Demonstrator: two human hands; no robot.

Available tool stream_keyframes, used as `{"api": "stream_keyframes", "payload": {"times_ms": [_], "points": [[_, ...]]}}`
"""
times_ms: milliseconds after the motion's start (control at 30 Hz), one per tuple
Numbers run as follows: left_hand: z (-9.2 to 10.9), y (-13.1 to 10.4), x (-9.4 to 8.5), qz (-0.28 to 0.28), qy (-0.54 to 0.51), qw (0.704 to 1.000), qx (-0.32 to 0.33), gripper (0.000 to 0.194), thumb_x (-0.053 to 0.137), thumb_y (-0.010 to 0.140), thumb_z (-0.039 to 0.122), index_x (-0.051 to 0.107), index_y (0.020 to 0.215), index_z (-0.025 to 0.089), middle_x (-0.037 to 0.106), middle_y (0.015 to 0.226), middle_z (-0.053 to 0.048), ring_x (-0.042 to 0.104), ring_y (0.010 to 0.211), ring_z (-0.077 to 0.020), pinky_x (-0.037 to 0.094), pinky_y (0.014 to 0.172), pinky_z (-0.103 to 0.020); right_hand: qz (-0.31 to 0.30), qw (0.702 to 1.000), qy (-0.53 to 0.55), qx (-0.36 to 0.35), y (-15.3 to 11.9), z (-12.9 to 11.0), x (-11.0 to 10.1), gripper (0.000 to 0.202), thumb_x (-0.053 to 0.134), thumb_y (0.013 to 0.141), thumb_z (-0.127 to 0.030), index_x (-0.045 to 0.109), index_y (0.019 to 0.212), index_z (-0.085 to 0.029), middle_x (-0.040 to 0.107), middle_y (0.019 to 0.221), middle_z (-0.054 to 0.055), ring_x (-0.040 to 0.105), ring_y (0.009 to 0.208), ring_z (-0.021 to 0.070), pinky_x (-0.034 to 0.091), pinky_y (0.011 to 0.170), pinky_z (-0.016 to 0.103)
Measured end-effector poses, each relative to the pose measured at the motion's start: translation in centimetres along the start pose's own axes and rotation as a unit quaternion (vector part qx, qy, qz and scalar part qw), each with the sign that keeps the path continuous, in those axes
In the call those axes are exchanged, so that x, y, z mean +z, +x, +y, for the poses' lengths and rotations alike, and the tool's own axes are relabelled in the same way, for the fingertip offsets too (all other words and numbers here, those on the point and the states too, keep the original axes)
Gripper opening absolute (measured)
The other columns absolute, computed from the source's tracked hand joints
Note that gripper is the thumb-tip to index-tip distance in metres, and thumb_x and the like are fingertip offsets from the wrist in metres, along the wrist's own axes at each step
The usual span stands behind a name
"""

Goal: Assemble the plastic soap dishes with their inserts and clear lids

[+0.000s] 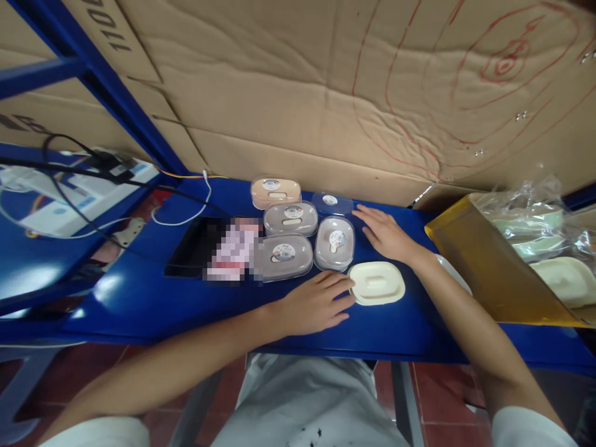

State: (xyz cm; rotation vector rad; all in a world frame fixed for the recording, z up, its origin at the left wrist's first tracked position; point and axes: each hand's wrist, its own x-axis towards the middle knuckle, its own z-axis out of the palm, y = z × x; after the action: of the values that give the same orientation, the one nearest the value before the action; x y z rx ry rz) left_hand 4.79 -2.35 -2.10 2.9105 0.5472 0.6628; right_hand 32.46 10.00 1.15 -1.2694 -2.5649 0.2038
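Note:
My left hand (319,304) lies low over the blue table, fingers stretched out. Its fingertips reach the left edge of a cream oval plastic lid (377,282) with a raised bar in its middle; whether they press on it I cannot tell. Farther back, my right hand (386,233) is open, its fingertips at the right edge of a clear plastic cover (331,205) with a round label. Beside these are closed lidded boxes with clear covers: a peach one (275,194), and greyish ones, one upright (334,243), one behind (291,219) and one in front (284,257).
A cardboard box (447,233) at the right holds bagged pale green pieces (531,233) and a cream piece (565,280). A white item (452,273) shows partly behind my right forearm. Left are a dark tray (186,248), a white cable (181,222) and power strips (84,202). Cardboard stands behind.

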Motion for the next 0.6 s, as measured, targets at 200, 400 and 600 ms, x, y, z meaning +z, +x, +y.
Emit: {"api": "stream_keyframes", "payload": {"times_ms": [200, 400, 600], "points": [[-0.1, 0.0, -0.2, -0.011, 0.005, 1.0, 0.009, 0.037, 0.071, 0.106, 0.037, 0.067, 0.136, 0.016, 0.068, 0.14, -0.014, 0.064, 0.13, -0.0306, 0.049, 0.116, -0.045, -0.01, 1.0, -0.013, -0.007, 1.8, 0.8, 1.6, 0.053, 0.046, 0.107, -0.024, 0.054, 0.159, -0.019, 0.058, 0.165, 0.016, 0.052, 0.155, 0.0353, 0.042, 0.125, 0.063], [0.2, 0.0, -0.5, -0.018, 0.04, 0.999, -0.005, 0.023, 0.072, 0.105, 0.039, 0.07, 0.111, 0.017, 0.07, 0.12, -0.012, 0.067, 0.113, -0.0287, 0.051, 0.104, -0.043, 0.022, 0.998, -0.045, 0.048, -3.1, 0.7, -0.5, 0.037, 0.054, 0.109, -0.043, 0.065, 0.137, -0.023, 0.074, 0.139, 0.017, 0.066, 0.133, 0.0386, 0.043, 0.116, 0.066], [0.1, -0.1, -0.2, 0.007, 0.05, 0.998, -0.034, 0.024, 0.074, 0.103, 0.041, 0.068, 0.103, 0.017, 0.069, 0.114, -0.009, 0.067, 0.108, -0.0284, 0.053, 0.097, -0.041, 0.03, 0.989, -0.094, 0.111, -5.6, -0.4, -0.7, 0.053, 0.054, 0.108, -0.054, 0.059, 0.149, -0.021, 0.06, 0.158, 0.021, 0.056, 0.147, 0.0423, 0.044, 0.117, 0.064]]}}
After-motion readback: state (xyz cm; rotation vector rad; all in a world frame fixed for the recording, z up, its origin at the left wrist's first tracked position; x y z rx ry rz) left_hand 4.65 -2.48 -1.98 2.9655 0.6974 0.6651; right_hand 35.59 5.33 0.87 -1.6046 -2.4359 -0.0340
